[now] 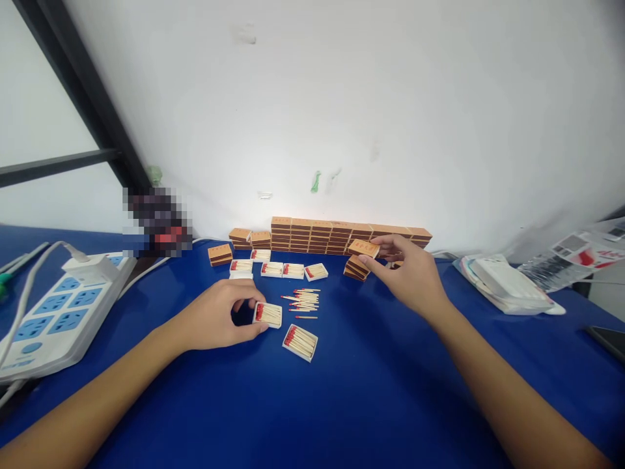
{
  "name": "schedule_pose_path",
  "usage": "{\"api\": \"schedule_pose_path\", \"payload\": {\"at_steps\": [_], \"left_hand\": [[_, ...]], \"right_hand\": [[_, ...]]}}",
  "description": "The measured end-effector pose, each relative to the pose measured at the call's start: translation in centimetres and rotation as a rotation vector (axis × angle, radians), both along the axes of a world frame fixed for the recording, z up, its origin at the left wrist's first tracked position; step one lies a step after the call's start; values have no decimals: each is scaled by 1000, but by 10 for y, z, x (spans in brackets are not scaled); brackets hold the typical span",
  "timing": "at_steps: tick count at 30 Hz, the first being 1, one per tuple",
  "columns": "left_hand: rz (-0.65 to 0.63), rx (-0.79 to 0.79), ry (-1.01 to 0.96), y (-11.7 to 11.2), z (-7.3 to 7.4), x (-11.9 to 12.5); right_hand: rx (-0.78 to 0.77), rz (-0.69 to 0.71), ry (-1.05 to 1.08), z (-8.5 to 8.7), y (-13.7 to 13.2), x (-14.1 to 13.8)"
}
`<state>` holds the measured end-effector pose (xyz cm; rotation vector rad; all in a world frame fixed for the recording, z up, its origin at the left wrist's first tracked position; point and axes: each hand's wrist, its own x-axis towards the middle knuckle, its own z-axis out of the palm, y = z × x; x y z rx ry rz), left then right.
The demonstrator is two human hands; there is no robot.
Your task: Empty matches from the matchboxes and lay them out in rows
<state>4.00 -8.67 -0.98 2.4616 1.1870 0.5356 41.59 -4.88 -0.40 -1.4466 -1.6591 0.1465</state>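
Observation:
My left hand (222, 316) grips a white matchbox tray (268, 315) filled with red-tipped matches, thumb in front and fingers behind. On the right, my right hand (407, 267) pinches an orange matchbox sleeve (364, 247) at the top of a small pile of matchbox sleeves (357, 268). Another filled tray (300, 343) lies nearer to me on the blue table. Between the hands is a heap of loose matches (303, 299). Several more trays with matches (293, 270) stand in loose rows behind it.
A long wall of stacked matchboxes (312, 236) runs along the back, with a few boxes (220, 255) at its left. At far left lies a white power strip (58, 312) with a plug and cables. Plastic packages (508, 286) and a dark phone-like object (608, 342) are at right.

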Motion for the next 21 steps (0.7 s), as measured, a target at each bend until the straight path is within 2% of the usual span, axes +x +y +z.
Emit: {"api": "schedule_pose_path", "payload": {"at_steps": [4,8,11,14,17,19,21], "left_hand": [[-10,-87,78,-1,3,-2],[-2,-50,105,-1,7,-4],[62,13,18,-1,7,-4],[203,102,-152,3,10,-5],[348,261,-207,21,23,-11],[383,321,-85,45,36,-18],[357,269,111,76,46,-25]], "right_hand": [[-51,-39,-140,-14,8,8],[-65,-56,-234,-21,9,11],[-54,-19,-292,-21,9,12],[0,29,-351,-19,9,11],[47,27,-397,-16,7,9],[88,23,-408,-14,6,8],[140,27,-403,-13,5,7]]}}
